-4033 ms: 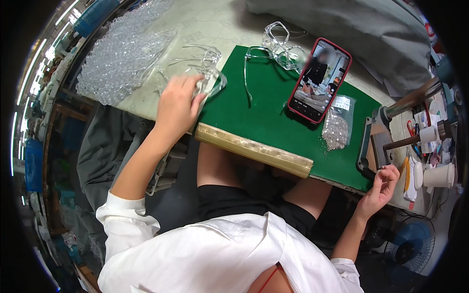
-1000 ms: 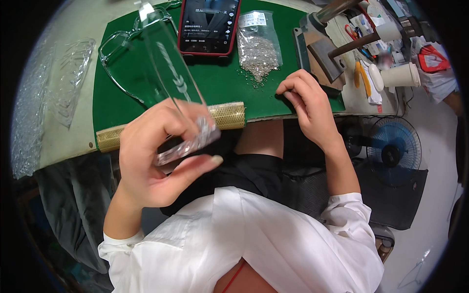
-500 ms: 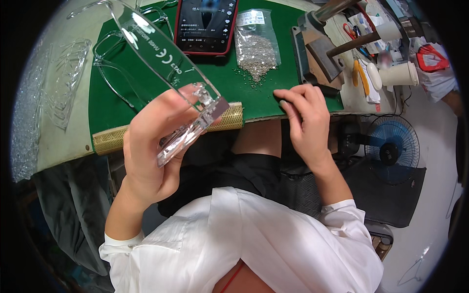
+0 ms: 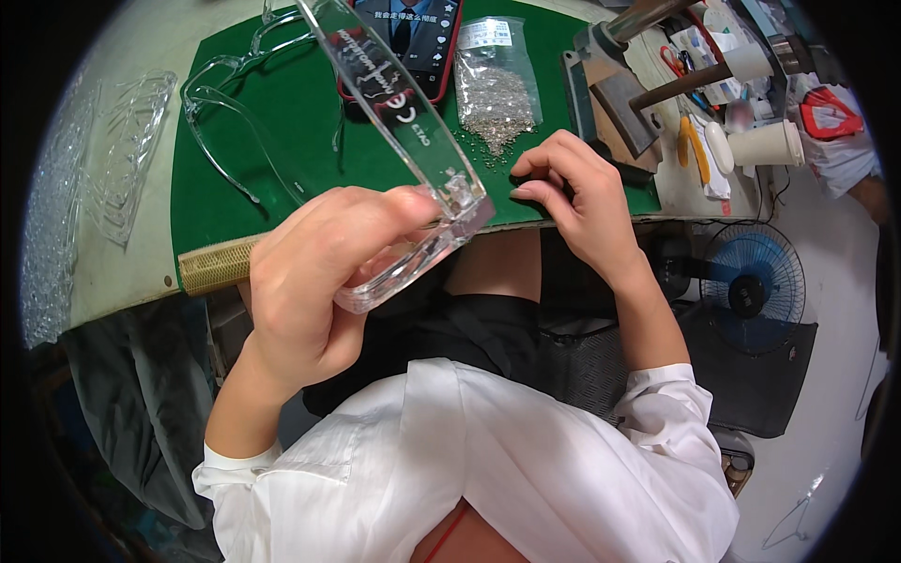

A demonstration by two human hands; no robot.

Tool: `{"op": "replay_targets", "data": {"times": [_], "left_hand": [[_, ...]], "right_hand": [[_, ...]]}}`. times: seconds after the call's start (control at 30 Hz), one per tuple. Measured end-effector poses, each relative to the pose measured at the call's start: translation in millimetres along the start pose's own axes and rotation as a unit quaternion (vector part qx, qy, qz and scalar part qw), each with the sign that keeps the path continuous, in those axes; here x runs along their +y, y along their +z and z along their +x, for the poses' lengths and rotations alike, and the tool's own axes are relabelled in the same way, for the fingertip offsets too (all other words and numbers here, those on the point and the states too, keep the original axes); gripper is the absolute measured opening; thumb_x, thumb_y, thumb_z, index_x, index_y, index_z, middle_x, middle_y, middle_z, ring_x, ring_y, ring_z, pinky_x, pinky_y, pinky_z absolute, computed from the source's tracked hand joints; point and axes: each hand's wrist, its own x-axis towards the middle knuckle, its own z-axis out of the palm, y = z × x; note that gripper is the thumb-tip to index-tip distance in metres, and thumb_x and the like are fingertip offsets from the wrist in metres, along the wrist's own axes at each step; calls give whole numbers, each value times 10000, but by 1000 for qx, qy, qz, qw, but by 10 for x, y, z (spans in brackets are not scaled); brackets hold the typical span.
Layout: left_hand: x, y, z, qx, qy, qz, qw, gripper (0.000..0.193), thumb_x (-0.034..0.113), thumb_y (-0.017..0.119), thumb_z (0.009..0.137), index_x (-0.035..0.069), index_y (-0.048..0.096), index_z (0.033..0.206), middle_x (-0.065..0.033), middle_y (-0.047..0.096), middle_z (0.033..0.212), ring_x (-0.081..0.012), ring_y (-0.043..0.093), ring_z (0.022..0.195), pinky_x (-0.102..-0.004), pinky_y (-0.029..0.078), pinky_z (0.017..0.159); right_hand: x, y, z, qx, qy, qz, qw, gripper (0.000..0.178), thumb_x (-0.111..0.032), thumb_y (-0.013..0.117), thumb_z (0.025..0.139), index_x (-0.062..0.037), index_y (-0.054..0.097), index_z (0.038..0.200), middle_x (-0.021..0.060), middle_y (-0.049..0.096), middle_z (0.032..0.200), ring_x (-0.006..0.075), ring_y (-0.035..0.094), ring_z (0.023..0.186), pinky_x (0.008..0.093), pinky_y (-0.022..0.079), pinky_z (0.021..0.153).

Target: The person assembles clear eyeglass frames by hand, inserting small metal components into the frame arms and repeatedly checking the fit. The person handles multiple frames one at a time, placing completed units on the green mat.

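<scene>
My left hand (image 4: 314,272) is closed around a pair of clear plastic safety glasses (image 4: 413,258), tilted above the table's front edge. One temple arm of the glasses stands up, partly covering the phone behind it. My right hand (image 4: 587,202) has its thumb and index finger curled toward each other, low over the green mat (image 4: 225,141). Whether a tiny piece lies between those fingertips is too small to see. Just beyond them, small metal screws (image 4: 496,141) spill from a clear plastic bag (image 4: 497,80).
More clear glasses (image 4: 221,70) lie on the mat at left; clear lens pieces (image 4: 131,155) sit beside bubble wrap (image 4: 61,206). A phone (image 4: 422,38) is at the back. A metal press (image 4: 624,103), yellow-handled pliers (image 4: 696,150) and a white cup (image 4: 774,145) stand right. A fan (image 4: 751,286) is below.
My left hand has moved right with the glasses, turning them slightly. My right hand has shifted a little left and up, its fingertips curling in more near the screws.
</scene>
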Motion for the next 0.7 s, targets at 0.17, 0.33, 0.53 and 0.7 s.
{"op": "replay_targets", "data": {"times": [0.17, 0.33, 0.53, 0.7], "left_hand": [[16, 19, 14, -2, -6, 3, 1000, 317, -129, 499, 877, -43, 539, 1179, -207, 650, 1046, -270, 680, 873, -348, 531, 803], [-1, 17, 60, 6, 24, 34, 999, 304, -133, 533, 838, -29, 566, 1121, -194, 672, 971, -288, 671, 843, -370, 524, 787], [55, -1, 163, 11, 56, 67, 996, 203, -49, 551, 854, -16, 586, 1051, -182, 683, 930, -307, 659, 807, -365, 519, 753], [59, 82, 284, 20, 93, 27, 995, 209, -49, 568, 818, -20, 592, 1023, -180, 681, 913, -294, 644, 751, -340, 505, 678]], "right_hand": [[65, 16, 41, -9, -55, -5, 998, 127, 0, 696, 755, -27, 617, 851, 69, 562, 790, 236, 587, 671, 332, 462, 586], [96, -5, 54, -37, -82, -91, 992, 120, -37, 678, 768, -50, 573, 825, 64, 529, 791, 255, 569, 747, 356, 461, 609], [115, -14, -31, -23, -113, -164, 980, 110, -35, 633, 777, -46, 528, 806, 77, 498, 777, 267, 532, 750, 365, 437, 615], [154, -42, -17, 0, -98, -117, 988, 102, -27, 613, 796, -31, 511, 809, 94, 501, 774, 291, 532, 742, 371, 432, 632]]}}
